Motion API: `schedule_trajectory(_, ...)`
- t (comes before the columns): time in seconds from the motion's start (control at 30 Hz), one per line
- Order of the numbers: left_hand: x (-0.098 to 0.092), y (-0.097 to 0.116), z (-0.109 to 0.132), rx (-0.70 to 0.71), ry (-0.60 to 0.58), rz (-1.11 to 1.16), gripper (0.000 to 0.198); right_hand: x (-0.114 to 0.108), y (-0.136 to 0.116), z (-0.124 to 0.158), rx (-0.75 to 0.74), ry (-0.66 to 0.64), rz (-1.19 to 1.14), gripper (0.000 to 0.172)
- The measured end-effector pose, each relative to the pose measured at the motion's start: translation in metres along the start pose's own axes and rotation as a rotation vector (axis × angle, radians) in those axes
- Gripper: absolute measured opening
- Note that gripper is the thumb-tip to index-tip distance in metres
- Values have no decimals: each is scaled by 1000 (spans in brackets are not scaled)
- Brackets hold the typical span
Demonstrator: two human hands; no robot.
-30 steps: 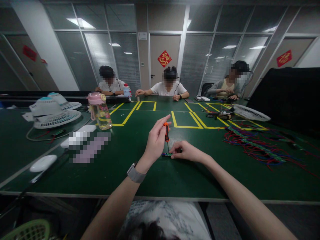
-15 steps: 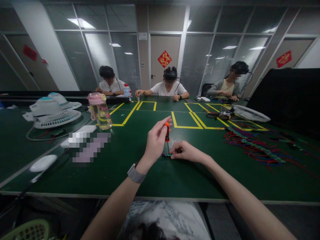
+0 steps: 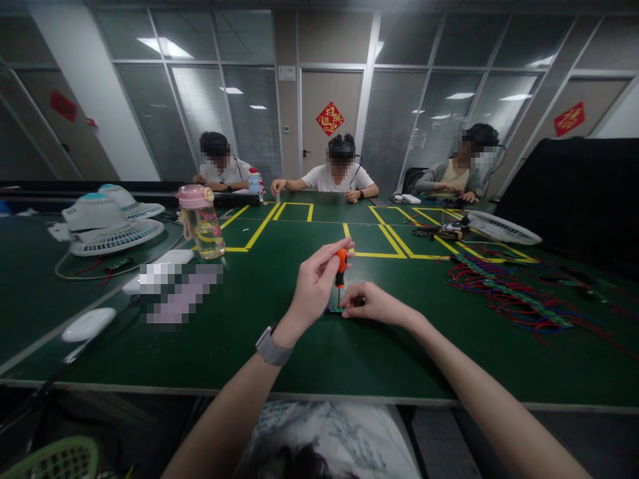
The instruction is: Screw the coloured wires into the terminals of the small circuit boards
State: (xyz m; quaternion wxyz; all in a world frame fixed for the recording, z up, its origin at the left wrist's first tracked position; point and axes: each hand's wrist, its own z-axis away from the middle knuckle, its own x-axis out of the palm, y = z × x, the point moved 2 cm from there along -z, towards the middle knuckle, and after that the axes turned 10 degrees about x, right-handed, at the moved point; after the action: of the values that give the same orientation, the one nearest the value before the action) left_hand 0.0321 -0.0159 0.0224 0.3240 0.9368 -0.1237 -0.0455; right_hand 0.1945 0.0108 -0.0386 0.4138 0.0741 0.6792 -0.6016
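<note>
My left hand (image 3: 314, 283) is holding an orange screwdriver (image 3: 341, 269); my right hand (image 3: 373, 303) is pinching a little green board (image 3: 333, 311).

Dim; glare in glass (image 3: 452, 123); edges stretched

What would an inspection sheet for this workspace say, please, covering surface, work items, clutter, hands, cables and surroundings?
Surface: green tabletop, marked with yellow tape.
Work items: orange-and-black screwdriver, roughly upright, tip at a small circuit board.
Clutter: pink-lidded bottle and white fan-like units, left.
Hands: left hand holds the screwdriver; right hand is at the board's right end, grip unclear.
Cables: loose red and blue wires, right.
Surroundings: three people seated opposite.
</note>
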Motion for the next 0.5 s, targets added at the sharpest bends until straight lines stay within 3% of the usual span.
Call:
schedule_trajectory(0.3, -3, -1, -1, 102, 63, -288, 21, 0, 2, -1, 12, -1, 17, 23)
schedule_trajectory(0.5, -3, 5, -2, 68, 5, -142, 28, 1, 2, -2, 4, 10, 9, 24)
